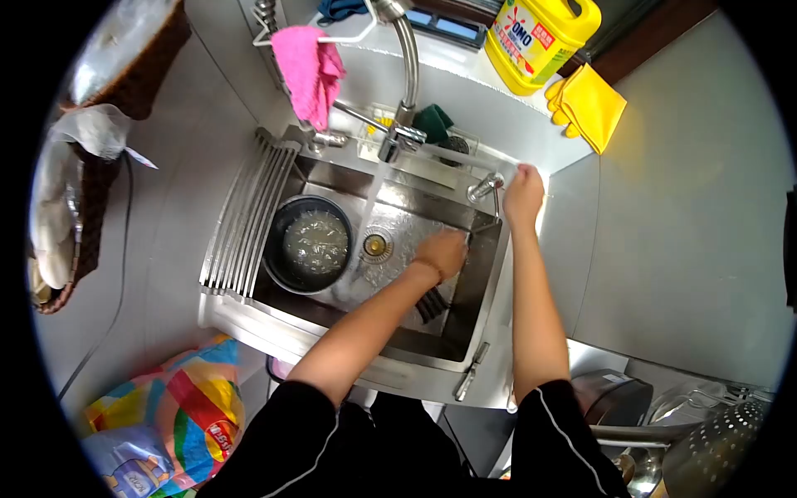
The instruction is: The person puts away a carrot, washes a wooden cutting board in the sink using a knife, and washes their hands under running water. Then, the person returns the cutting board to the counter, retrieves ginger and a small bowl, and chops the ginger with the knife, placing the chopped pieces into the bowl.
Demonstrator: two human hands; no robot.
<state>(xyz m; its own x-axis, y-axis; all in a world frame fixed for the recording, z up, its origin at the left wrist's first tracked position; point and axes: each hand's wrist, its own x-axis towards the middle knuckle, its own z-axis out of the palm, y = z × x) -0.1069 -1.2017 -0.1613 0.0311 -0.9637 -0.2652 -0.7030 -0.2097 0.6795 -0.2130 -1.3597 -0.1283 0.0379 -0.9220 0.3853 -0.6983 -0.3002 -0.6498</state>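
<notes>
Over the right part of the steel sink (398,199), my left hand (442,253) is closed, its fingers mostly hidden, with a bracelet on the wrist. My right hand (523,197) is closed too, at the back right corner beside the soap dispenser (486,187). What either hand holds cannot be made out. Water runs from the faucet (398,137) into the sink, left of the drain (376,245). A dark round pot (274,249) with bubbly water stands at the sink's left. Under my left forearm lies a black ribbed object (432,305).
A roll-up rack (249,217) covers the sink's left edge. A pink cloth (307,75) hangs behind it. A yellow detergent bottle (535,46) and yellow gloves (589,108) are at the back right. A knife-like tool (471,372) lies on the front rim.
</notes>
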